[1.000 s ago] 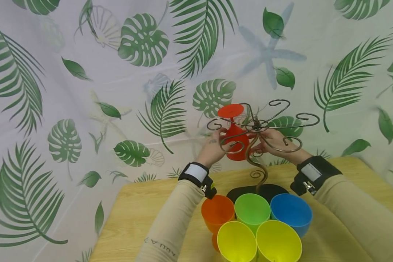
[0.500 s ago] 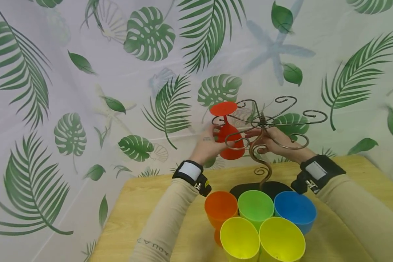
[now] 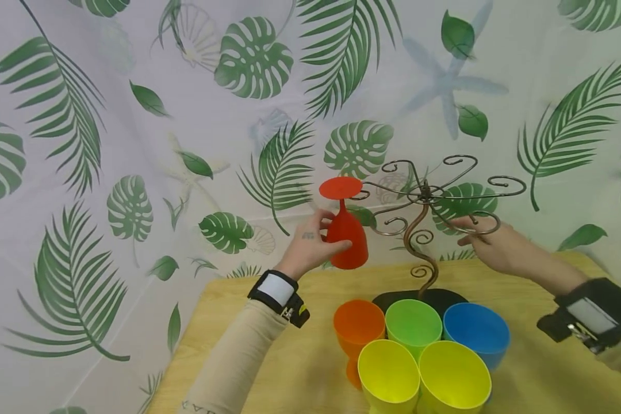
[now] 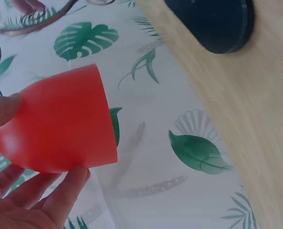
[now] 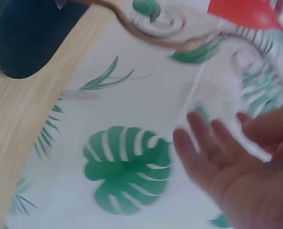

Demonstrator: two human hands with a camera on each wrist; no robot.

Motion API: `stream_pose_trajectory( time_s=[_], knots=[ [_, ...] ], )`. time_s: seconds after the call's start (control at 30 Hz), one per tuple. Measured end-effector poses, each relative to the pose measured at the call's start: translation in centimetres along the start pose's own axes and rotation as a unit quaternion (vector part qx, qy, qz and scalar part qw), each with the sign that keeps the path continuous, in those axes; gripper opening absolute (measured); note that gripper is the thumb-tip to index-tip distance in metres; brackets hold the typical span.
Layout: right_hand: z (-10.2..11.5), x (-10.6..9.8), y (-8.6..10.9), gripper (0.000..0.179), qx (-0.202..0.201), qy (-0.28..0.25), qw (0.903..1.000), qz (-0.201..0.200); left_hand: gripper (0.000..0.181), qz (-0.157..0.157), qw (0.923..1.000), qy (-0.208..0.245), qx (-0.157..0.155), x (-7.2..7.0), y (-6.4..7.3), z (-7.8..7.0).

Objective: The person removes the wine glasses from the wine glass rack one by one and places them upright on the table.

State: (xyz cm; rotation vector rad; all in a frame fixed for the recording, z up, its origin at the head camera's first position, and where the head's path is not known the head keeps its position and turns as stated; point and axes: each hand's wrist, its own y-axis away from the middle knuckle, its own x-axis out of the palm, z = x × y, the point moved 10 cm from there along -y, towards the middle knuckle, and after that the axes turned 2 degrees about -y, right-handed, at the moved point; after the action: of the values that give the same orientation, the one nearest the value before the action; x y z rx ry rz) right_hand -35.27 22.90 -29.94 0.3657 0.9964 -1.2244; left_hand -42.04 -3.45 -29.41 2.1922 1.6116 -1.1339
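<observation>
A red plastic goblet is upside down in the air, its round foot at the top. My left hand grips its bowl, thumb on the near side; the left wrist view shows the fingers under the goblet. To its right stands a bronze wire rack with curled arms spreading from a scrolled stem on a black base. My right hand is behind the rack's right arms, holding nothing. In the right wrist view the right hand has loosely bent fingers, away from the stem.
Before the rack base stand an orange goblet, a green cup, a blue cup and two yellow cups, mouths up and close together. The wooden table meets a leaf-print cloth behind.
The left hand has carried the red goblet left, out from among the rack's arms. My right hand has let go near the stem and drawn back to the right.
</observation>
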Motion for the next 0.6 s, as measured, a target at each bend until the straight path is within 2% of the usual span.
stream_pose_trajectory(
  time_s=[0.1,0.17,0.33,0.4,0.47,0.5,0.57,0.6],
  knots=[
    [2.4,-1.0,3.4,0.037,-0.026,0.058,0.9968,-0.048,0.059,0.007,1.0,-0.001,0.005,0.0,1.4,-0.3],
    [4.6,-1.2,5.4,0.034,-0.062,0.084,0.9916,-0.076,0.059,0.008,0.9999,-0.005,0.014,-0.3,2.4,-0.6],
    [10.2,-0.9,9.3,0.048,-0.18,0.121,0.9685,-0.122,0.057,0.022,0.9989,0.006,0.04,-0.7,4.9,-1.8],
    [11.8,-0.5,10.4,0.036,-0.212,0.114,0.9627,-0.124,0.056,0.022,0.998,0.024,0.055,-0.9,5.9,-2.4],
    [13.0,0.0,11.1,0.031,-0.231,0.106,0.9595,-0.122,0.055,0.018,0.9963,0.046,0.07,-1.5,7.3,-4.0],
    [13.5,0.2,11.4,0.034,-0.236,0.1,0.9594,-0.118,0.055,0.016,0.9951,0.057,0.079,-1.8,7.9,-4.9],
    [14.7,0.5,11.8,0.044,-0.26,0.088,0.9536,-0.124,0.054,0.013,0.9923,0.078,0.096,-2.3,9.2,-6.7],
    [15.3,0.6,12.0,0.043,-0.274,0.082,0.9491,-0.131,0.055,0.011,0.9904,0.091,0.104,-2.5,9.8,-7.5]
  ],
)
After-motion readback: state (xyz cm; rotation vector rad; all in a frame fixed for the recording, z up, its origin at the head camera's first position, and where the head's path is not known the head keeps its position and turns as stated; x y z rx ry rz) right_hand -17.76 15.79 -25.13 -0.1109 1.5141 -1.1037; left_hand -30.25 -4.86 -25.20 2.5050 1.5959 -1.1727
